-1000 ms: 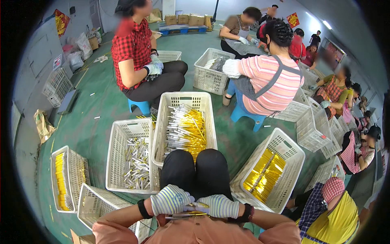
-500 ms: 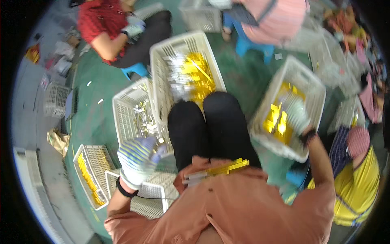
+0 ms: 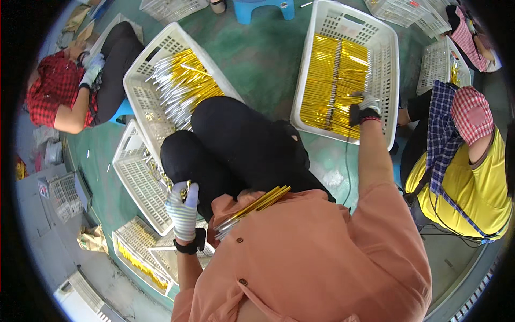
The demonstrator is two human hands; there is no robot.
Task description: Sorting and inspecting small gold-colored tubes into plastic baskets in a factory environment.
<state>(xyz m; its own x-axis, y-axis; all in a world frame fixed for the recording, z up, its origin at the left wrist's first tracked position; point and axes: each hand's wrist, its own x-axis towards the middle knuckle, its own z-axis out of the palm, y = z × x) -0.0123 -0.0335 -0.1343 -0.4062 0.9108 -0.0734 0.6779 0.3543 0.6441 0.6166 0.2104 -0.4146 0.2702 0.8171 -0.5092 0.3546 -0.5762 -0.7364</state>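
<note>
My left hand (image 3: 183, 212), in a striped white glove, is raised beside my left thigh, fingers closed on a small shiny metal piece (image 3: 185, 191). My right hand (image 3: 369, 105), also gloved, reaches into the white basket (image 3: 393, 70) at the right; its fingers curl round some thin gold sticks (image 3: 351, 100), though partly hidden. Rows of gold sticks (image 3: 322, 75) lie beneath it. A bundle of gold and silver sticks (image 3: 255, 208) rests across my lap. Against my knees stands another white basket (image 3: 140, 75) with loose gold and silver sticks (image 3: 188, 80).
A lower crate (image 3: 126, 166) with small shiny pieces stands left of my legs. Narrow crates (image 3: 134, 257) with gold sticks are at the lower left. Co-workers sit at the left (image 3: 70, 96) and right (image 3: 456, 177). A blue stool (image 3: 263, 9) stands ahead; a cable (image 3: 347, 172) hangs by my right arm.
My view has swung right, and the baskets appear shifted. My left hand has moved from over the lower crate to beside my thigh. My right hand stays in the right basket.
</note>
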